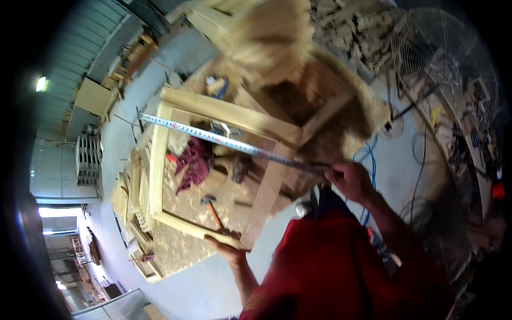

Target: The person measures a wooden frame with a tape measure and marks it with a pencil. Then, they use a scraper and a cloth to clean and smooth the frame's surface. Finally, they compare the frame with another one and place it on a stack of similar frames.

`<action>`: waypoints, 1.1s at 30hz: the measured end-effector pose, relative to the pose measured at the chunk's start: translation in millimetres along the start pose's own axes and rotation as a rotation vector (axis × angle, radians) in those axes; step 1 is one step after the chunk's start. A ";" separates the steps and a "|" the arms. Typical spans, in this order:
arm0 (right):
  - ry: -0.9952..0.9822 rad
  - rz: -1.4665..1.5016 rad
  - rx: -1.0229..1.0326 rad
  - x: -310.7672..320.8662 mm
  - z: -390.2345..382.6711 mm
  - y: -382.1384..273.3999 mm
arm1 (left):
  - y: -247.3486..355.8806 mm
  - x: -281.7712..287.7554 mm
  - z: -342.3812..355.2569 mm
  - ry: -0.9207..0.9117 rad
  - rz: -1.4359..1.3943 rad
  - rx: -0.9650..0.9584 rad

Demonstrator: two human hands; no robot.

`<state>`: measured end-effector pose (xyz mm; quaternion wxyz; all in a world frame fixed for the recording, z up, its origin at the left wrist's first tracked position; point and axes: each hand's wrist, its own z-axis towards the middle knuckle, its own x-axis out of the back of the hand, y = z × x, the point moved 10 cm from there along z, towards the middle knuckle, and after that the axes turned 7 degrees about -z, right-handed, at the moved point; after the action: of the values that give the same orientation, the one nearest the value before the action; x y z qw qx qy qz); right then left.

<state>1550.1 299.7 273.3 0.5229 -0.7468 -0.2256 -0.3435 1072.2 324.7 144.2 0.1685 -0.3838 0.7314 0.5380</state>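
A light wooden frame (pixel 154 176) with one curved side is tilted up over the workbench. My left hand (pixel 228 248) grips its lower corner, with the fingers round the edge. In my right hand (pixel 351 181) is a tape measure (pixel 218 140). Its blade stretches out to the upper left across the frame, and its far end sticks out past the frame's outer edge. The tape's case is hidden by my hand or blurred. Seen through the frame, a hammer (pixel 214 212) and a crumpled dark red cloth (pixel 195 162) lie on the bench.
Sawdust covers the bench (pixel 181 250). Blurred wooden parts (pixel 266 42) stand at its far side. Wooden pieces (pixel 133 197) are stacked at the left edge. A wire-guarded fan (pixel 434 58) stands at the right, near heaped offcuts (pixel 354 32). Blue hose (pixel 368 154) trails over the floor.
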 end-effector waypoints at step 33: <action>0.095 0.675 -0.408 64.4 111.6 240.3 | 31.4 -660.3 405.0 0.002 1.430 -0.712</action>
<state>1791.0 318.3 146.8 0.4570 -0.8509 0.1297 -0.2241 1409.7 950.8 452.6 -0.3505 0.1470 0.5846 0.7168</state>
